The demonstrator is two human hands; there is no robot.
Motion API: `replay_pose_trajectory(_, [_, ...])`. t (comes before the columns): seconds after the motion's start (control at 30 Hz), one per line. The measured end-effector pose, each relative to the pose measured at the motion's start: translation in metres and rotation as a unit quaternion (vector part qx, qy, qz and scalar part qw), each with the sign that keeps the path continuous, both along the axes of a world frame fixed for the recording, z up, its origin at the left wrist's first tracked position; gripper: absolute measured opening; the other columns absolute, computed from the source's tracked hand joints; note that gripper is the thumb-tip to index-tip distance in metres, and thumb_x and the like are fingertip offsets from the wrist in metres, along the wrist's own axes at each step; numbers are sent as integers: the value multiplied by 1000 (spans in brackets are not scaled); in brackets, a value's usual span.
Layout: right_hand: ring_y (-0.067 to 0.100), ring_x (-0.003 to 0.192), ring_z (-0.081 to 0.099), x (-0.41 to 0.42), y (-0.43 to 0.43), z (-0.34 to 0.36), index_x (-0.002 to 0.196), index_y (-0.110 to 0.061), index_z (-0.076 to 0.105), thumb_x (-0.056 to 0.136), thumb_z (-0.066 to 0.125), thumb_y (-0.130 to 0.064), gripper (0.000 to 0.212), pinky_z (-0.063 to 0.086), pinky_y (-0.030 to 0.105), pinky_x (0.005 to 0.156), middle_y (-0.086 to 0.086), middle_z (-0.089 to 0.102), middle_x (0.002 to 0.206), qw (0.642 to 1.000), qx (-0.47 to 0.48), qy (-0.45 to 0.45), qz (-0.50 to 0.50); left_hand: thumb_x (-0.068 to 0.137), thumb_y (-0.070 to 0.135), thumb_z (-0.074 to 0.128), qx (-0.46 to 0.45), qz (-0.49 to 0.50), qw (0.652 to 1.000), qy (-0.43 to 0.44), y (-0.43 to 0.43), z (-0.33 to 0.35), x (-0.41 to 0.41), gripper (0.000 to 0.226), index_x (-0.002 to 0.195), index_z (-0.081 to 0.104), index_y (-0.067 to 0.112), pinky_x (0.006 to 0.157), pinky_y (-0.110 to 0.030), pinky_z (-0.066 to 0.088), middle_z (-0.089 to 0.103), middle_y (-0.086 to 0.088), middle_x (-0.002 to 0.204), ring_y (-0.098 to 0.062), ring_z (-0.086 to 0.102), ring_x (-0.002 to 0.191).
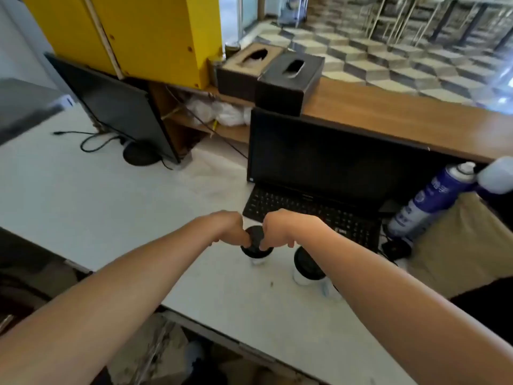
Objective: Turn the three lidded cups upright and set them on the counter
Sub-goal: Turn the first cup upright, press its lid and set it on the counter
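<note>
A white cup with a black lid (254, 245) stands upright on the white counter (111, 207), in front of the laptop. My left hand (231, 227) and my right hand (277, 232) both pinch the rim of its lid from either side. A second white cup with a black lid (306, 266) stands upright just to the right, under my right forearm and untouched. A bit of white (331, 291) shows beside that forearm; I cannot tell if it is the third cup.
An open black laptop (319, 190) sits right behind the cups. A blue spray can (427, 201) and a white bottle (497, 176) stand at the right. A dark monitor (116, 112), cables, a yellow cabinet (144, 31) and two tissue boxes (288, 79) lie further back. The counter's front edge (249, 337) runs near me.
</note>
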State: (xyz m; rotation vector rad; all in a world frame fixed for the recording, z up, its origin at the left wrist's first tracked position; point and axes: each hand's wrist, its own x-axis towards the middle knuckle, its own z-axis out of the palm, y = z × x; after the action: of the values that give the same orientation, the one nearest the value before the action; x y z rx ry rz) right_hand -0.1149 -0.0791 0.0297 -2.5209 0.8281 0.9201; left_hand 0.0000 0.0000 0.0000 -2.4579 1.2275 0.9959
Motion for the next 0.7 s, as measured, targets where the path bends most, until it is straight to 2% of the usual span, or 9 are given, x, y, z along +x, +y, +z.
replay_pose_trajectory(0.07, [22,75,60,-3,4,-11,122,-8,65,94,66,-40,43,50,31,67,6,62,92,1000,-8,8,-15,87,43,64,22,-17,1000,14,8,-16,-5,50,126,59,13,74,-32,54,62,-10,124,-26,61,99])
replay_pose_trajectory(0.13, [26,92,64,-10,10,-28,124,-12,62,92,66,-42,44,53,34,78,5,62,102,999,-13,15,-36,88,44,63,36,-25,998,36,21,-41,-7,51,129,57,14,71,-31,47,60,-8,129,-26,58,104])
replay_pose_trajectory(0.2, [28,103,63,-14,13,-43,122,-14,61,93,64,-41,39,51,34,79,7,60,113,998,-17,16,-51,87,46,62,42,-30,997,55,32,-64,-2,54,130,56,13,71,-32,46,59,-8,131,-27,59,111])
replay_pose_trajectory(0.33, [27,93,58,-20,17,-63,107,-15,56,91,62,-37,28,45,33,71,4,55,104,993,-19,-8,-116,90,47,57,42,-39,996,74,49,-105,16,58,133,53,10,74,-32,44,57,-11,134,-29,58,116])
replay_pose_trajectory(0.4, [26,91,59,-19,21,-69,115,-14,57,90,63,-35,33,47,33,70,3,55,104,986,-6,-17,-165,89,46,55,32,-41,995,86,57,-121,25,55,131,54,11,82,-33,47,58,-9,134,-27,58,116])
replay_pose_trajectory(0.5, [27,89,66,-15,23,-77,123,-12,53,90,66,-32,41,63,39,70,6,58,105,962,38,-30,-268,91,45,55,0,-15,993,119,69,-143,36,53,135,50,16,96,-34,47,53,-6,137,-25,54,122])
replay_pose_trajectory(0.57, [30,90,70,-11,25,-81,129,-10,48,89,68,-31,50,65,44,70,8,60,103,942,56,-30,-330,91,44,57,-22,-1,989,147,74,-155,38,54,137,46,18,95,-33,45,52,-6,137,-24,53,122])
replay_pose_trajectory(0.63, [29,87,70,-5,26,-83,136,-10,42,89,71,-30,58,65,42,68,8,59,101,925,65,-33,-374,91,43,59,-42,6,984,174,75,-167,40,57,140,43,18,96,-32,45,52,-6,137,-24,53,122])
replay_pose_trajectory(0.7, [27,85,67,-1,29,-86,142,-11,36,88,74,-29,69,65,41,66,6,55,108,912,66,-45,-401,90,42,63,-63,27,975,212,71,-177,41,60,141,41,19,96,-33,47,52,-7,135,-23,54,121])
